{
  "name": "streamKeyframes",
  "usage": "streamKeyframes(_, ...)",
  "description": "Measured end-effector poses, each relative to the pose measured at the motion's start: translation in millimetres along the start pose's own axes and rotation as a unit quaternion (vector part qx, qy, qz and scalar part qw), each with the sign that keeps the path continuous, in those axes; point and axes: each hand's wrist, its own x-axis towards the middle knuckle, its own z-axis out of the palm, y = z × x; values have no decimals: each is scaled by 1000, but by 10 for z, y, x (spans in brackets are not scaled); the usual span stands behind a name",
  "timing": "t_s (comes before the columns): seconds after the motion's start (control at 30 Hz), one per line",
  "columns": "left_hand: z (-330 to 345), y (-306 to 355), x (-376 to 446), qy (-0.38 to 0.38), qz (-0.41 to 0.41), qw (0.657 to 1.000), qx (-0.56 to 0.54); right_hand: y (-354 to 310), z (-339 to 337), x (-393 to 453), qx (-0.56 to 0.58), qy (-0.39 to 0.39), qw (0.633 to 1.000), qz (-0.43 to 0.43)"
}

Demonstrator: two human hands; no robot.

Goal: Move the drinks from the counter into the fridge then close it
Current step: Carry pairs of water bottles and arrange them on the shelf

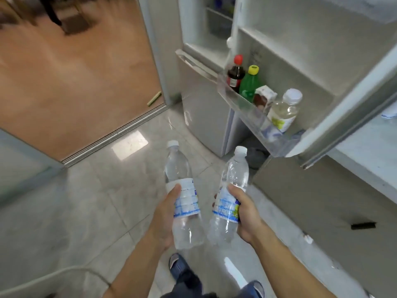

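My left hand (166, 214) grips a clear water bottle (179, 173) with a white cap and blue-white label. My right hand (247, 211) grips a second clear water bottle (234, 175) of the same kind. Both bottles point up and away, over the tiled floor. Ahead stands the fridge (202, 108) with its upper door (335, 67) swung open to the right. The door's clear shelf (242, 106) holds a dark bottle with a red cap (235, 73), a green bottle with a yellow cap (250, 83), a small carton (265, 97) and a pale bottle with a white cap (285, 110).
A white counter (369, 153) runs along the right, behind the open door, above grey cabinet fronts (311, 201). A doorway with a sliding track (116, 134) opens to a brown floor at the left. My feet in blue slippers (178, 265) stand on the tiles.
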Motion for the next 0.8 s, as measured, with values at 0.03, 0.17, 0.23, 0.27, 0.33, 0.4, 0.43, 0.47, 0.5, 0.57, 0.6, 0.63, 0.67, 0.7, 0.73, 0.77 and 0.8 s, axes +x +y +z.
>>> streamKeyframes(0.03, -174, 125, 40, 7, 8, 1000, -1, 19, 219, 87, -9, -3, 1000, -3)
streamKeyframes(0.17, -741, 574, 172, 27, 29, 999, -30, 42, 1001, 397, -32, -16, 999, -7)
streamKeyframes(0.23, -952, 744, 218, 33, 36, 998, -48, 37, 1296, 510, -38, -24, 999, -8)
streamKeyframes(0.27, -1042, 823, 248, 30, 38, 997, -58, 32, 1420, 573, -40, -28, 999, -8)
streamKeyframes(0.33, -1180, 982, 335, 26, 40, 996, -72, 11, 1637, 711, -45, -34, 998, -5)
streamKeyframes(0.4, -1283, 1125, 457, 30, 46, 995, -81, -9, 1818, 868, -50, -42, 998, -2)
streamKeyframes(0.43, -1326, 1194, 523, 33, 47, 995, -82, -22, 1897, 950, -49, -45, 998, 1)
streamKeyframes(0.47, -1362, 1264, 595, 34, 47, 995, -82, -37, 1966, 1039, -49, -45, 998, 5)
streamKeyframes(0.5, -1395, 1336, 674, 33, 46, 995, -81, -56, 2029, 1140, -50, -44, 998, 7)
streamKeyframes(0.57, -1444, 1508, 847, 30, 48, 995, -79, -112, 2145, 1357, -56, -38, 998, 9)
streamKeyframes(0.6, -1460, 1611, 950, 29, 52, 995, -77, -148, 2208, 1476, -56, -38, 998, 11)
streamKeyframes(0.63, -1467, 1722, 1066, 28, 55, 995, -72, -189, 2270, 1602, -51, -38, 998, 13)
streamKeyframes(0.67, -1468, 1837, 1190, 24, 58, 996, -68, -238, 2338, 1730, -46, -41, 998, 17)
streamKeyframes(0.7, -1471, 1957, 1315, 20, 61, 996, -67, -300, 2412, 1861, -40, -45, 998, 19)
streamKeyframes(0.73, -1470, 2087, 1440, 17, 62, 996, -65, -376, 2492, 1993, -35, -46, 998, 20)
streamKeyframes(0.77, -1472, 2221, 1564, 19, 64, 996, -60, -461, 2575, 2131, -32, -44, 998, 21)
streamKeyframes(0.8, -1467, 2355, 1686, 23, 66, 996, -49, -549, 2658, 2262, -30, -38, 999, 23)
